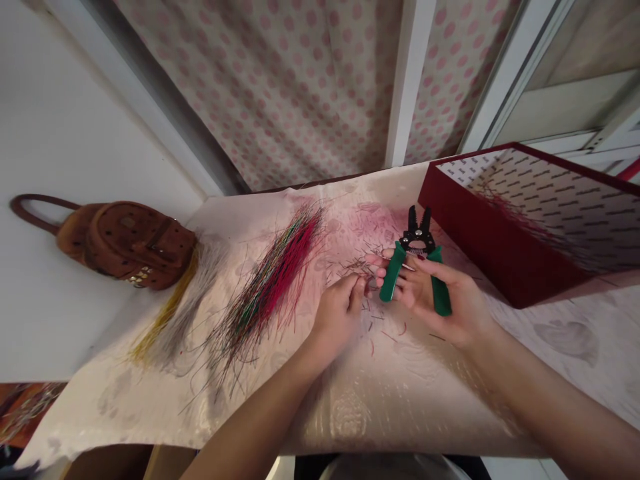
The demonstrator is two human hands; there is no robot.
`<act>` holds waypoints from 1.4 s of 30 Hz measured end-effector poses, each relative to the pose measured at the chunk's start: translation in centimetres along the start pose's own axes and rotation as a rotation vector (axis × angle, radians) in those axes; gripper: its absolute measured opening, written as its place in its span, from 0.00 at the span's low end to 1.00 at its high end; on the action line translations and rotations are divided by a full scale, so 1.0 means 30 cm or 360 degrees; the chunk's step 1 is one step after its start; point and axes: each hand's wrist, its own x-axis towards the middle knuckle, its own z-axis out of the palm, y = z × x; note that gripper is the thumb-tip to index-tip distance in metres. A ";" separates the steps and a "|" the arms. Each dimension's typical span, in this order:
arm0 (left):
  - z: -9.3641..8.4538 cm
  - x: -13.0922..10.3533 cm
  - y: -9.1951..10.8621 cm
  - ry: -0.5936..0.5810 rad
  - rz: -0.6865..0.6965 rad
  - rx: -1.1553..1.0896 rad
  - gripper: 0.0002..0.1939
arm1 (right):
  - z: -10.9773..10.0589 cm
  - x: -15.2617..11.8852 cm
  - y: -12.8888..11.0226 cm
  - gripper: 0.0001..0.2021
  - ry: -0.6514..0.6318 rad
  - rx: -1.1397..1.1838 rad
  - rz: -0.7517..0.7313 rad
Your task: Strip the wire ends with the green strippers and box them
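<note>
My right hand [463, 303] holds wire strippers [441, 290] with green handles and black jaws. The handles are spread and the jaws point away from me, apart. A thin strand seems to cross the fingers of that hand, too fine to make out well. Close beside it, my left hand [343, 307] is closed in a pinch; what its fingertips grip is hidden. Short wire scraps [375, 327] lie scattered under and around both hands. Left of them rests a long bundle of coloured wires [285, 267], red, green and dark.
A dark red box [470, 233] with a patterned lining stands at the right, thin wires inside. Yellow wires [167, 317] and grey wires [193, 313] lie at the left beside a brown backpack [135, 243]. A pale cloth [350, 417] covers the table; a dotted curtain [300, 87] hangs behind.
</note>
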 end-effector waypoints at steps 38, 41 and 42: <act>-0.038 0.013 0.039 0.0671 -0.0049 -0.0322 0.14 | -0.032 -0.019 0.162 0.21 -0.0094 -0.0874 0.0258; -0.037 0.009 0.034 0.0664 -0.0008 -0.0251 0.14 | -0.019 -0.022 0.151 0.22 -0.0047 -0.0898 0.0279; -0.038 0.008 0.033 0.0659 0.0005 -0.0217 0.14 | -0.015 -0.022 0.146 0.22 -0.0043 -0.0915 0.0290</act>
